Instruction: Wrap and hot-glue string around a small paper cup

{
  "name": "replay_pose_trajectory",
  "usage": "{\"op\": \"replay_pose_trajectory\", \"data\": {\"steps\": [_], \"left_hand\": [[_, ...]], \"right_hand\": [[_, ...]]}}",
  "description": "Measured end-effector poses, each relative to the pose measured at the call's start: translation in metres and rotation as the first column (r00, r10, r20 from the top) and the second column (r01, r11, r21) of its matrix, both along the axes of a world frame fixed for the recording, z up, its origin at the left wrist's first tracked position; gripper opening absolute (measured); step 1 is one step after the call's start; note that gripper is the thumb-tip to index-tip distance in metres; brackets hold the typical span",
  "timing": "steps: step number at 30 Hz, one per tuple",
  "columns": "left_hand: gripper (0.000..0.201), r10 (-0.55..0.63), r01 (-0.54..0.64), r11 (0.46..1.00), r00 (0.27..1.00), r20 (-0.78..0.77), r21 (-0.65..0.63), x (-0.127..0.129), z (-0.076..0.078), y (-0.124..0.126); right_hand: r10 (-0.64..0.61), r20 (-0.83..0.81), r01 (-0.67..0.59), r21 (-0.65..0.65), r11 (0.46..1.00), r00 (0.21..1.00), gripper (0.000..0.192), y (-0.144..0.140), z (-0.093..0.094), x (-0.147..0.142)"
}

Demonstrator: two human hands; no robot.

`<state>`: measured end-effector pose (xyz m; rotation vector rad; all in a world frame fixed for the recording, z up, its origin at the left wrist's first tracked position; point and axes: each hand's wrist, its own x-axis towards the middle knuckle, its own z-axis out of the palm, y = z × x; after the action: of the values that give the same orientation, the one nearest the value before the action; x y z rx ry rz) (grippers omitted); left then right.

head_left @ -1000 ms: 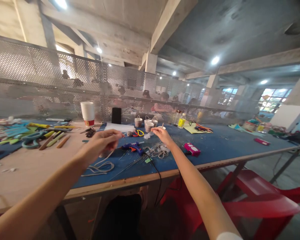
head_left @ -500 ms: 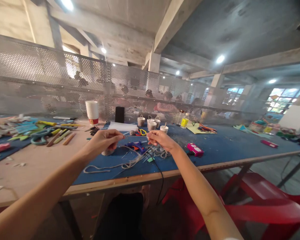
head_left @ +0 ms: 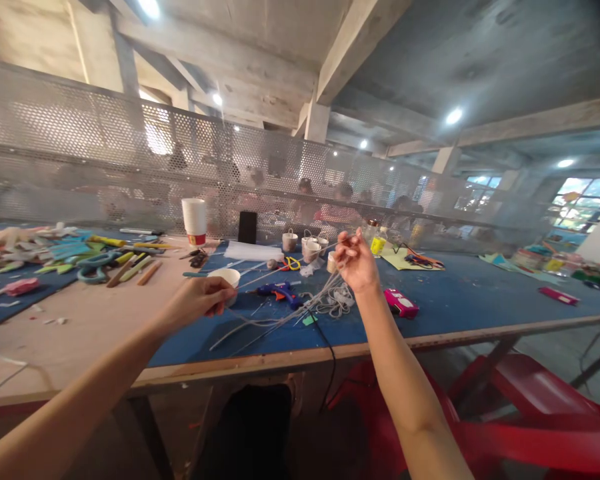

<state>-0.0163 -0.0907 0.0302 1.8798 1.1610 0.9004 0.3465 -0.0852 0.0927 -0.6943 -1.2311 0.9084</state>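
Since half a second ago the right hand has been raised from just above the blue bench mat to well above it, toward the far side of the bench, and the thin grey-white cord has been pulled taut with it. The loose loops seen earlier near the front edge are now drawn out into straight strands, slanting from the raised hand down toward the front edge.

Right grip: closed in a pinch on the upper end of the cord, fingertips bunched. Left hand has been lowered and drawn back slightly; its grip is clenched on a small white paper cup, held just above the seam between the bare wood and the blue mat. Cord strands run just under that hand; whether they are also pinched there cannot be told.

Judged from this: slack is being taken out of the cord, so a length is likely being drawn out for use at the cup. A tangled remainder of cord lies on the mat below the right hand.

Nearby, untouched: a blue hot-glue gun between the hands with its black cable over the front edge, a pink rectangular case to the right, small white pots with handles toward the far edge, a tall white paper cup with a red base at the far side.
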Motion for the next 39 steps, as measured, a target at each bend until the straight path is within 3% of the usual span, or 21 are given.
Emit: {"op": "replay_pose_trajectory", "data": {"steps": [3, 10, 15, 21, 24, 27, 28, 30, 31, 33, 36, 39], "left_hand": [[0.032, -0.004, 0.003, 0.999, 1.000, -0.019, -0.044, -0.004, -0.008, -0.001], [0.031, -0.027, 0.021, 0.993, 0.998, -0.050, -0.117, -0.010, -0.021, -0.008], [0.030, -0.018, 0.007, 0.990, 0.996, -0.083, -0.140, -0.021, -0.031, -0.007], [0.031, 0.019, -0.034, 0.988, 0.995, -0.098, -0.153, -0.036, -0.045, -0.004], [0.033, -0.003, -0.013, 0.987, 0.995, -0.099, -0.160, -0.033, -0.041, -0.007], [0.035, -0.043, 0.035, 0.989, 0.998, -0.055, -0.143, -0.016, -0.025, -0.015], [0.035, -0.055, 0.049, 0.990, 0.998, -0.041, -0.129, -0.008, -0.018, -0.019], [0.037, -0.084, 0.081, 0.992, 0.996, -0.024, -0.099, 0.009, -0.006, -0.026], [0.037, -0.095, 0.093, 0.992, 0.995, -0.015, -0.089, 0.016, 0.000, -0.029], [0.039, -0.113, 0.114, 0.991, 0.993, 0.022, -0.070, 0.026, 0.006, -0.035], [0.035, -0.112, 0.114, 0.993, 0.993, 0.043, -0.037, 0.025, 0.006, -0.039], [0.036, -0.037, 0.039, 0.998, 0.998, 0.052, -0.043, 0.010, -0.003, -0.038]], "right_hand": [[-0.089, 0.071, 0.085, 0.059, 0.995, 0.994, 0.046, 0.007, 0.001, 0.000], [0.085, -0.077, -0.080, 0.067, 0.995, 0.993, 0.043, 0.021, -0.001, -0.006], [0.069, -0.087, -0.065, 0.045, 0.997, 0.994, 0.046, 0.022, 0.000, 0.001], [0.108, -0.145, -0.107, 0.014, 0.994, 0.984, 0.037, 0.031, -0.013, 0.011], [-0.004, 0.047, 0.007, -0.061, 0.998, 0.999, 0.032, 0.035, -0.022, 0.008], [-0.159, 0.369, 0.173, -0.007, 0.985, 0.916, 0.026, 0.028, -0.030, -0.011], [-0.132, 0.434, 0.138, 0.019, 0.990, 0.891, 0.026, 0.022, -0.033, -0.023], [0.122, 0.481, -0.134, -0.009, 0.991, 0.868, 0.034, 0.005, -0.040, -0.051], [0.280, 0.496, -0.295, -0.050, 0.954, 0.822, 0.041, -0.004, -0.045, -0.066], [0.451, 0.503, -0.459, -0.117, 0.881, 0.737, 0.051, -0.019, -0.055, -0.091], [0.511, 0.497, -0.460, -0.231, 0.857, 0.702, 0.038, -0.026, -0.068, -0.107], [0.448, 0.452, -0.380, -0.237, 0.894, 0.771, 0.033, -0.019, -0.068, -0.095]]}}
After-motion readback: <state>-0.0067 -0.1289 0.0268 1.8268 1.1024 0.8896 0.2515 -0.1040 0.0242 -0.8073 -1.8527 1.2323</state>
